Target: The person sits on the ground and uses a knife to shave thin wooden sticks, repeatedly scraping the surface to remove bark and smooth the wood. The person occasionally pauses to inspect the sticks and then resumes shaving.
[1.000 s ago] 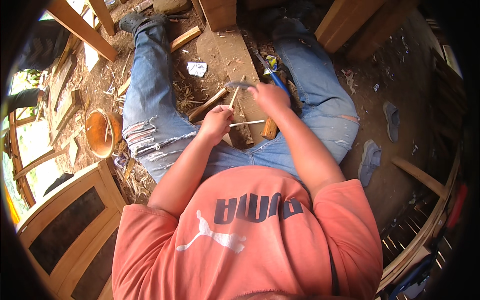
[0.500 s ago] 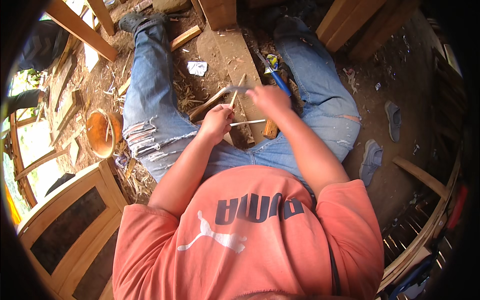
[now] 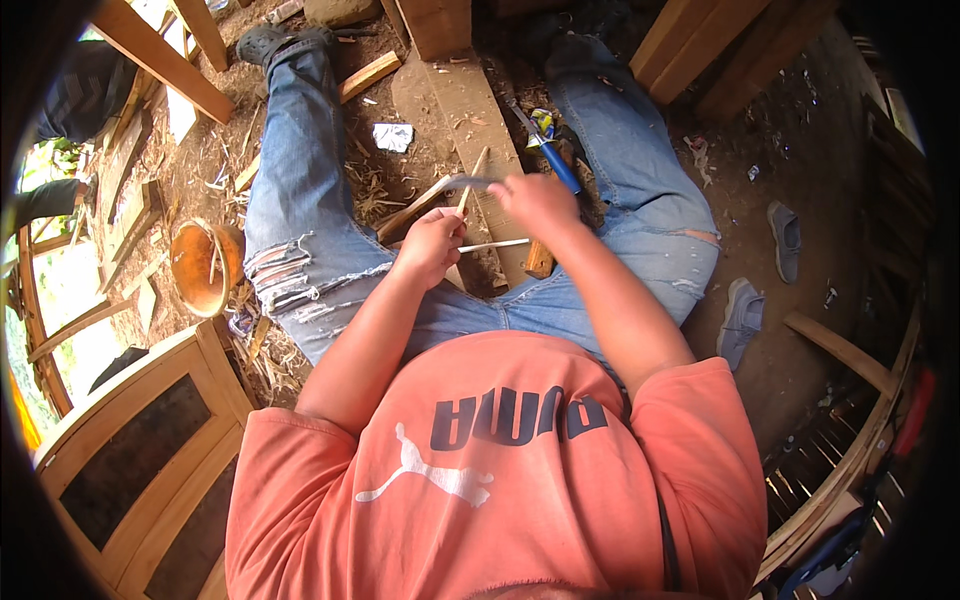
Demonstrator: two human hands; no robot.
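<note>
Between my spread legs, my left hand [image 3: 434, 247] is closed on a thin, pale wooden stick [image 3: 476, 172] that points up and away. My right hand [image 3: 538, 204], also closed, grips a knife whose dark blade [image 3: 470, 182] reaches left across the stick. Its handle is hidden in my fingers. Just below the hands lies a thin white strip [image 3: 495, 244], beside a short wooden block [image 3: 540, 260] partly covered by my right forearm. Under the work runs a flat wooden board [image 3: 478, 118] on the ground.
A blue-handled tool [image 3: 558, 165] lies by my right leg. Wood shavings [image 3: 375, 190] and a crumpled white wrapper [image 3: 393, 137] litter the ground. An orange-brown bucket [image 3: 205, 265] and a wooden panelled frame [image 3: 150, 450] are on my left. Grey shoes [image 3: 741, 318] are on my right. Wooden posts [image 3: 440, 28] stand ahead.
Almost nothing differs. My right hand and the knife blade have shifted very slightly left along the stick; my left hand keeps its hold in nearly the same place.
</note>
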